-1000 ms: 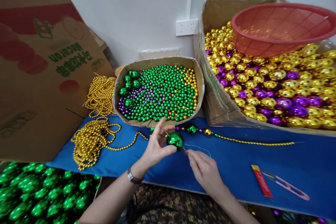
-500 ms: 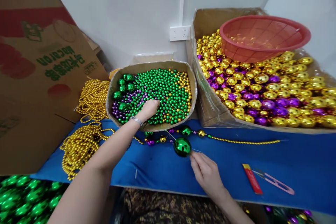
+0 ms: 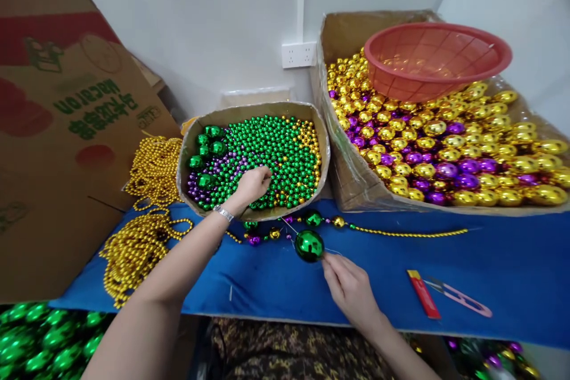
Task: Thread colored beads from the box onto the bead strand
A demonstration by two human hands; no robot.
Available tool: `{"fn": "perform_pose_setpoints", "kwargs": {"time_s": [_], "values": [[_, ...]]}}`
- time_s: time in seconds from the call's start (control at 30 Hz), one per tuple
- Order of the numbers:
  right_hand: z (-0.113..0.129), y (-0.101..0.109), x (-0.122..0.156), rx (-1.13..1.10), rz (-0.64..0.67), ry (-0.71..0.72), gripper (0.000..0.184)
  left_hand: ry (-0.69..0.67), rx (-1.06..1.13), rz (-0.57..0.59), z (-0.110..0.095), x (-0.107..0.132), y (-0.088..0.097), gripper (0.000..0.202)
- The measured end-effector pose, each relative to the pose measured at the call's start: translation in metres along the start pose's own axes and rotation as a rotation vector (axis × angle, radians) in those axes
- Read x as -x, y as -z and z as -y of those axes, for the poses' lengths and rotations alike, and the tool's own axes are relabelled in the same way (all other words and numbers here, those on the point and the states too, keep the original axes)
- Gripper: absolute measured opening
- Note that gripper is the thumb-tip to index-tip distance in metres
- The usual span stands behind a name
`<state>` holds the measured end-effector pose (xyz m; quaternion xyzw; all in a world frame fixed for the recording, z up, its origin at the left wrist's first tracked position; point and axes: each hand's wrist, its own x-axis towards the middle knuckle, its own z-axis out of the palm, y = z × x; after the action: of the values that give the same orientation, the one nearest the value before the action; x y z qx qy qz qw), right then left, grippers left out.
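My left hand (image 3: 255,183), closed, is over small green beads (image 3: 278,145) in the shallow cut-down carton (image 3: 327,160); its fingertips face away, so whatever they pinch is hidden. Purple and gold small beads and a few larger green balls lie in the same carton. Over the blue cloth, my right hand (image 3: 350,285) pinches a big shiny green ball (image 3: 309,246) at its right side, where a thin pale thread shows. Just behind the ball lies a bead strand (image 3: 338,222) of green, gold and purple balls, with a gold chain (image 3: 409,232) running off to the right.
Gold bead chains (image 3: 133,255) are heaped at the left beside a tall cardboard box (image 3: 40,190). A big carton (image 3: 356,181) of gold and purple balls stands at the right, with a red basket (image 3: 439,59) on top. Pink-handled snips (image 3: 467,300) and a red-yellow packet (image 3: 423,294) lie front right.
The whole view has shifted slightly. My left hand stays at the small beads, its wrist turned a little. My right hand still pinches the big green ball in about the same place.
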<state>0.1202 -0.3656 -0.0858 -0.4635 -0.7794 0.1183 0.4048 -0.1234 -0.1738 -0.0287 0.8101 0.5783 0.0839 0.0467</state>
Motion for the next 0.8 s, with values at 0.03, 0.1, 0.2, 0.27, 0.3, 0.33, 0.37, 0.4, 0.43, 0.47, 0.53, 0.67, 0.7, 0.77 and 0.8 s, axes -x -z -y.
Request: {"fn": "perform_pose_setpoints", "kwargs": {"time_s": [0.03, 0.1, 0.2, 0.27, 0.3, 0.33, 0.37, 0.4, 0.43, 0.47, 0.53, 0.67, 0.7, 0.77, 0.8], "values": [[-0.001, 0.000, 0.000, -0.003, 0.000, -0.003, 0.020, -0.037, 0.024, 0.004, -0.003, 0.002, 0.000, 0.019], [-0.001, 0.000, 0.001, -0.011, 0.001, -0.005, 0.020, -0.112, 0.065, 0.019, -0.011, 0.005, 0.000, 0.015], [-0.001, -0.001, 0.001, -0.023, 0.006, -0.004, 0.020, -0.197, 0.105, 0.033, -0.025, 0.005, -0.003, 0.013], [-0.001, -0.001, 0.001, -0.027, 0.010, -0.011, 0.019, -0.241, 0.127, 0.041, -0.035, 0.001, -0.004, 0.014], [-0.001, 0.000, 0.001, -0.027, 0.007, -0.014, 0.019, -0.260, 0.135, 0.050, -0.040, -0.001, -0.004, 0.015], [-0.001, 0.001, 0.002, -0.027, 0.003, -0.017, 0.019, -0.280, 0.142, 0.063, -0.044, -0.003, -0.005, 0.015], [-0.001, 0.001, 0.003, -0.029, -0.004, -0.018, 0.019, -0.298, 0.146, 0.080, -0.049, -0.004, -0.005, 0.016], [-0.001, 0.002, 0.003, -0.031, -0.010, -0.017, 0.019, -0.318, 0.147, 0.101, -0.053, -0.006, -0.006, 0.015], [-0.001, 0.003, 0.004, -0.033, -0.014, -0.018, 0.019, -0.337, 0.144, 0.122, -0.057, -0.007, -0.008, 0.015], [-0.001, 0.003, 0.004, -0.035, -0.016, -0.020, 0.020, -0.357, 0.136, 0.142, -0.060, -0.007, -0.009, 0.015], [-0.002, 0.004, 0.005, -0.035, -0.013, -0.027, 0.020, -0.389, 0.107, 0.170, -0.065, -0.008, -0.013, 0.018], [-0.001, 0.003, 0.003, -0.021, -0.019, -0.033, 0.020, -0.405, 0.031, 0.200, -0.071, -0.010, -0.016, 0.022], [0.000, 0.003, 0.003, -0.020, -0.023, -0.030, 0.020, -0.402, 0.015, 0.204, -0.072, -0.010, -0.016, 0.022], [0.000, 0.003, 0.002, -0.021, -0.031, -0.024, 0.020, -0.391, -0.008, 0.210, -0.072, -0.010, -0.014, 0.021], [0.000, 0.004, 0.002, -0.022, -0.034, -0.022, 0.020, -0.384, -0.014, 0.210, -0.071, -0.010, -0.014, 0.021]]}}
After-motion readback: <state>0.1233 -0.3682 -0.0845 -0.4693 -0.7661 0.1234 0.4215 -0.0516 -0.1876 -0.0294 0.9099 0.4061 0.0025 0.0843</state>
